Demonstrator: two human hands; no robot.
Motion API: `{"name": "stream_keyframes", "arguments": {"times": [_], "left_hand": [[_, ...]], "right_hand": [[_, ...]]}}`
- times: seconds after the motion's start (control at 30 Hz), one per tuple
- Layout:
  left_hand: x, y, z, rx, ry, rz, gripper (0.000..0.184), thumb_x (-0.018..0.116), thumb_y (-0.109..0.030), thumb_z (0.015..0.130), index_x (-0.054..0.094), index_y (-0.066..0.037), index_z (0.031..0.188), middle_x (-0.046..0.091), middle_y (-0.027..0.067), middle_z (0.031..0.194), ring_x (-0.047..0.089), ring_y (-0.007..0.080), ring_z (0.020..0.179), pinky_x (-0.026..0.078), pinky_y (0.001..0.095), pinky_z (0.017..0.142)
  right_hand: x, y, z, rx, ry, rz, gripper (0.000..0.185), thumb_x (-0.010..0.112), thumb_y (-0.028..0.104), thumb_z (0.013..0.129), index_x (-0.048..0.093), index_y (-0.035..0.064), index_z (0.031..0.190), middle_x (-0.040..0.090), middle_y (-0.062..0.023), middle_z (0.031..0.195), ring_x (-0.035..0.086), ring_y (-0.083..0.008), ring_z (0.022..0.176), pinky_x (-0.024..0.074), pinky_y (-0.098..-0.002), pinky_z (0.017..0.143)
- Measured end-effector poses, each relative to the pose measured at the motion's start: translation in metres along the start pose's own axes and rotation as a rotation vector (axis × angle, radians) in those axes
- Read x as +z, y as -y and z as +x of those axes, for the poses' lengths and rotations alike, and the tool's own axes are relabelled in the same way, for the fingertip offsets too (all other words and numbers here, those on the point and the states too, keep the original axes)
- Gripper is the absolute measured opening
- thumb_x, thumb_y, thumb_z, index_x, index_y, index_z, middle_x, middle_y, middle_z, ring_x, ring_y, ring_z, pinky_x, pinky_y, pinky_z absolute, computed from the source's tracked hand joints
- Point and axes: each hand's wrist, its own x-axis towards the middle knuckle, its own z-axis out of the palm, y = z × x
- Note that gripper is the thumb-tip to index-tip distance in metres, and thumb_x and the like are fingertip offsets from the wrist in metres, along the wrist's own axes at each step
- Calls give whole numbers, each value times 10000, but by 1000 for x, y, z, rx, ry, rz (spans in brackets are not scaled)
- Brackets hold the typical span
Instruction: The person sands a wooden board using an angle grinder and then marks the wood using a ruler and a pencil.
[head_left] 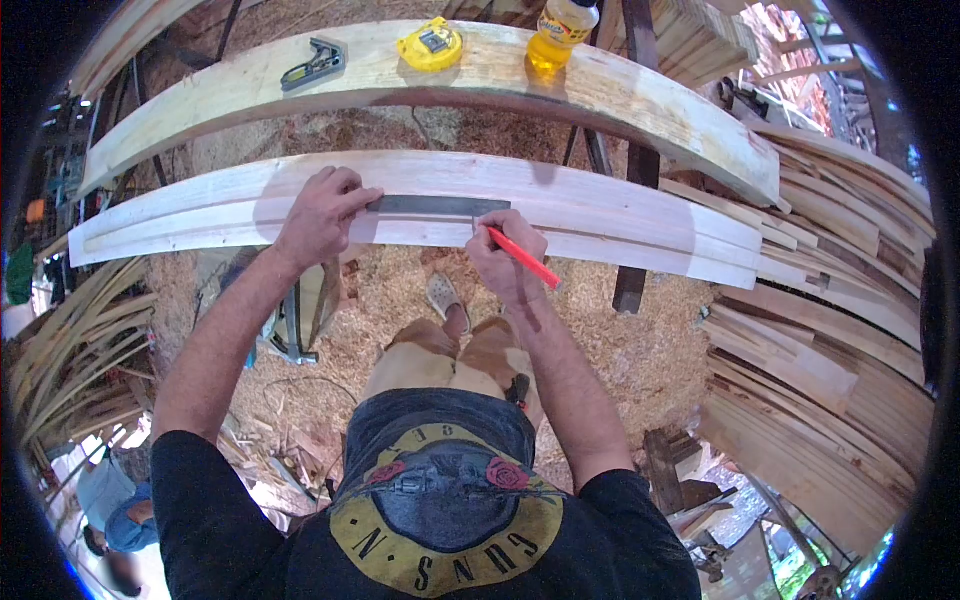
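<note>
A long pale board [640, 225] lies across in front of me, with lengthwise lines or steps along its face. My left hand [325, 215] rests on it, fingers closed at the left end of a dark grey flat straightedge [440, 206]. The straightedge lies along the board's length. At its right end, my right hand [507, 255] grips a red pencil [530, 263], whose back end slants down to the right. The pencil's tip is hidden by the fingers, so I cannot tell whether it touches the board.
Behind the board, a thick beam [370, 80] carries a small dark metal tool [313, 64], a yellow tape measure [430, 45] and a bottle of yellow liquid [562, 35]. Stacked boards [830, 350] fill the right side. Shavings cover the floor [640, 350]. Another person [115, 500] is at lower left.
</note>
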Motion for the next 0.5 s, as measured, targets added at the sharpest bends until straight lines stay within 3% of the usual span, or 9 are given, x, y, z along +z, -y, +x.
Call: {"name": "stream_keyframes", "arguments": {"times": [0.33,0.5], "left_hand": [[0,-1,2,28,-32,-15,363,695,26,816,755,-83,1156,621,119,1011,591,323,958,501,425,869],[-1,0,2,7,-3,-9,387,757,9,804,750,-90,1178,629,124,1058,603,332,1005,513,444,891]], "right_hand": [[1,-1,-1,5,1,-15,87,744,39,857,701,42,933,701,-43,728,648,-83,610,536,-264,580],[0,0,-1,23,-2,-25,88,744,43,861,701,43,938,702,-53,729,652,-88,615,537,-266,582]]}}
